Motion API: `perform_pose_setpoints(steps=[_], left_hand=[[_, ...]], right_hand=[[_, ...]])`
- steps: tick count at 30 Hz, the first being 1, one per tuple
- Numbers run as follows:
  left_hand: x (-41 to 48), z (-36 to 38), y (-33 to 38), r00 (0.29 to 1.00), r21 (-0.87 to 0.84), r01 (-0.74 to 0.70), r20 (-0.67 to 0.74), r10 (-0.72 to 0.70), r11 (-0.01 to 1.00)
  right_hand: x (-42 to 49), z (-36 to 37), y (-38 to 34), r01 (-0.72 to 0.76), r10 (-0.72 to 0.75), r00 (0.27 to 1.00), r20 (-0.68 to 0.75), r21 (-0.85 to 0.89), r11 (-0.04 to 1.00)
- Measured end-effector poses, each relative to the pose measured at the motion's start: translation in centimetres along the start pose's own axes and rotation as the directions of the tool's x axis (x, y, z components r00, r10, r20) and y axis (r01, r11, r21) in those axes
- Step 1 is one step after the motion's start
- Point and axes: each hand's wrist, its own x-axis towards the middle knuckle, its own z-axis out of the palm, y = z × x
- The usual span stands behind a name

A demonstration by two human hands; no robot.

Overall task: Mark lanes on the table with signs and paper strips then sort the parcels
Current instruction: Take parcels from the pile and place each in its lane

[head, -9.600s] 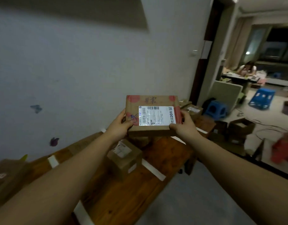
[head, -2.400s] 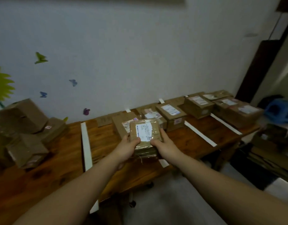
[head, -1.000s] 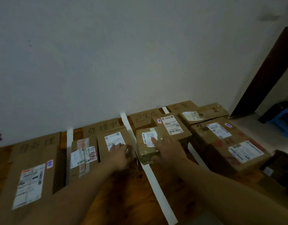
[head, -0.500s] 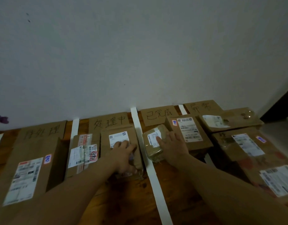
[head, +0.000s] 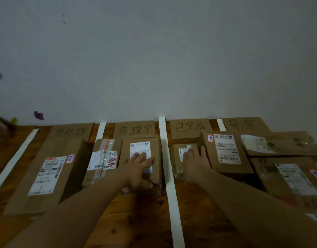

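Table point(head: 136, 221) split into lanes by white paper strips point(head: 169, 167), cardboard signs point(head: 134, 128) at 12 o'clock against the wall point(head: 154, 68). Left hand point(head: 139, 166), fingers straight, presses flat on a matte cardboard box point(head: 156, 154), probably squaring it in its lane. At its 3 o'clock, across a strip, right hand point(head: 195, 163) lies flat on a small glossy taped parcel point(head: 177, 167); neither grips.

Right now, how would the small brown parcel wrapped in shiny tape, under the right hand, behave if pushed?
The small brown tape-wrapped parcel probably slides easily; its glossy wrap looks slick. Low and flat on the wooden table, it seems unlikely to tip or roll.
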Motion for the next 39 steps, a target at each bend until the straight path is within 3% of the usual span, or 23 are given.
perform_pose_setpoints(steps=[5, 9, 14, 22, 28, 34, 39], left_hand=[[-4.2, -2.5, -2.8, 0.981, -0.080, 0.135, -0.126, -0.145, 0.988], [-10.3, -4.0, -8.1, 0.941, -0.121, 0.235, -0.222, -0.257, 0.964], [-21.5, -3.9, -18.2, 0.846, -0.214, 0.407, -0.276, -0.455, 0.888], [-40.8, -1.4, -34.7, 0.659, -0.441, 0.583, -0.233, -0.715, 0.682], [-48.9, -0.4, -43.7, 0.550, -0.634, 0.539, -0.233, -0.802, 0.554], [-50.1, 0.4, -52.3, 0.535, -0.703, 0.502, -0.206, -0.820, 0.504], [-47.9, 0.2, -59.9, 0.536, -0.783, 0.457, -0.136, -0.833, 0.422]], right_hand=[[0.4, -7.5, -3.7, 0.135, -0.112, 0.982, -0.153, 0.147, 0.980], [0.3, -12.9, -10.0, 0.243, -0.213, 0.953, -0.217, 0.126, 0.962], [-1.3, -19.1, -21.3, 0.374, -0.315, 0.886, -0.341, 0.120, 0.920], [-5.4, -27.3, -42.5, 0.509, -0.446, 0.818, -0.363, 0.094, 0.856], [-6.8, -32.3, -53.7, 0.580, -0.514, 0.779, -0.360, 0.101, 0.808], [-2.9, -35.5, -62.5, 0.589, -0.519, 0.781, -0.348, 0.134, 0.797], [3.5, -37.1, -69.5, 0.636, -0.542, 0.768, -0.342, 0.302, 0.710]])
